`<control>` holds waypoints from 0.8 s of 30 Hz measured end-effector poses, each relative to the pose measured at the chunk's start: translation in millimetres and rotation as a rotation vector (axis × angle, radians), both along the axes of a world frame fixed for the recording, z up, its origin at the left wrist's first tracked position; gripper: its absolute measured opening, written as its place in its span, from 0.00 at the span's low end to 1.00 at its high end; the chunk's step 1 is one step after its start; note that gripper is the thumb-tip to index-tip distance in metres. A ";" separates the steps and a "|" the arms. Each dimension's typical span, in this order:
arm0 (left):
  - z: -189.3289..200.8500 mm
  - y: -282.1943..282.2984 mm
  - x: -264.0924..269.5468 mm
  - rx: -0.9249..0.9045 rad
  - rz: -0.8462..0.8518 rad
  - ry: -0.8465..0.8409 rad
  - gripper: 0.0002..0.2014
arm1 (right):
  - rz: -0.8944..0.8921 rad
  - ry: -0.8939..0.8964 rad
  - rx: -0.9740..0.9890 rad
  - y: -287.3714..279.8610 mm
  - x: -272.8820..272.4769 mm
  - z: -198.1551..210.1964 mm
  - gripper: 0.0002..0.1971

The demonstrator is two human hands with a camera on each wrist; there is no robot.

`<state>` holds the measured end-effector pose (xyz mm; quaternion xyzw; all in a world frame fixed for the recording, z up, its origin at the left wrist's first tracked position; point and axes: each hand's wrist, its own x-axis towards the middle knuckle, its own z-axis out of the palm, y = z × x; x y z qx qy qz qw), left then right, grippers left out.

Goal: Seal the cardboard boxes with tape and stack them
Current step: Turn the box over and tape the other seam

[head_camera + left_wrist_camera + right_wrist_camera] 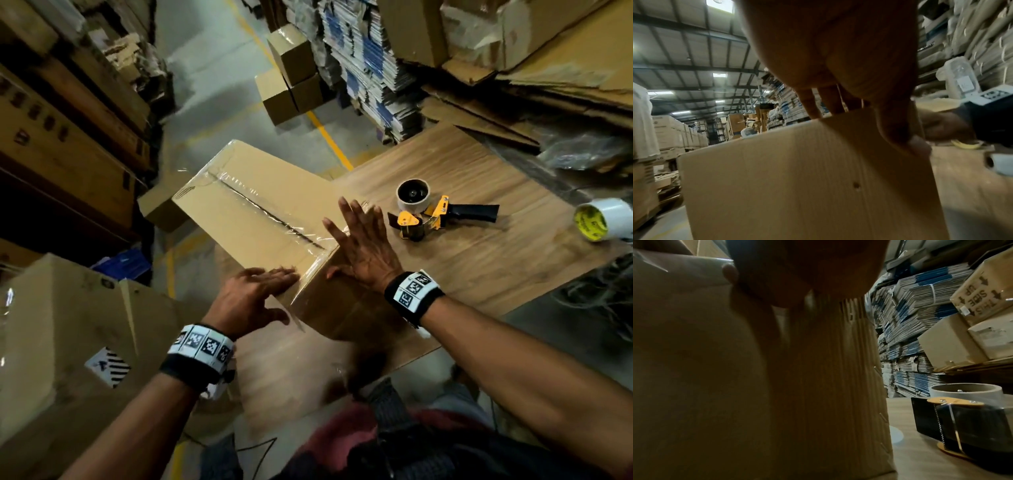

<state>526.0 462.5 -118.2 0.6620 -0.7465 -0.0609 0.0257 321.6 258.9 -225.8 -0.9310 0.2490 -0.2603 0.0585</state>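
A brown cardboard box (260,205) lies on the wooden table (479,260), jutting over its left edge. Clear tape covers the top seam and folds down over the near end. My left hand (263,287) rests with straight fingers on the near top edge of the box (797,186). My right hand (359,246) presses flat, fingers spread, against the taped corner at the box's right side (818,386). A yellow and black tape dispenser (431,214) lies on the table just right of my right hand; it shows close up as the tape dispenser (962,418) in the right wrist view.
A spare tape roll (603,219) lies at the table's right edge. Two small boxes (291,82) are stacked on the floor beyond. A large carton (68,325) stands at my left. Bundles of flat cartons (370,68) and loose cardboard sheets (548,68) line the back.
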 end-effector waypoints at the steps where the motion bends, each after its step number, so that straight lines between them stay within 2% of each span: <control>1: -3.0 0.8 -1.1 -0.055 0.002 -0.013 0.38 | -0.011 0.011 0.001 -0.4 -1.5 -0.1 0.57; 4: -7.6 5.2 -4.7 -0.170 0.048 -0.039 0.41 | -0.003 0.080 -0.026 -0.1 -11.3 3.5 0.65; 6: -8.3 6.9 -5.4 -0.183 0.070 -0.070 0.44 | 0.012 0.076 -0.017 5.5 -13.7 9.1 0.67; 9: -12.1 8.1 -4.2 -0.151 0.072 -0.060 0.48 | 0.064 -0.001 -0.039 23.2 0.4 23.7 0.60; 13: -13.9 8.9 -4.7 -0.203 0.043 -0.062 0.47 | 0.153 -0.022 -0.019 49.1 22.5 21.6 0.51; 16: -12.7 9.8 -8.6 -0.265 0.027 -0.104 0.46 | 0.144 -0.014 -0.040 51.0 21.1 15.5 0.52; 20: -17.2 11.6 -10.0 -0.240 0.059 -0.068 0.47 | 0.188 0.110 -0.106 44.8 9.5 17.6 0.56; 24: -22.2 14.5 -8.6 -0.225 0.090 -0.030 0.47 | 0.171 0.062 -0.017 51.3 5.3 28.2 0.51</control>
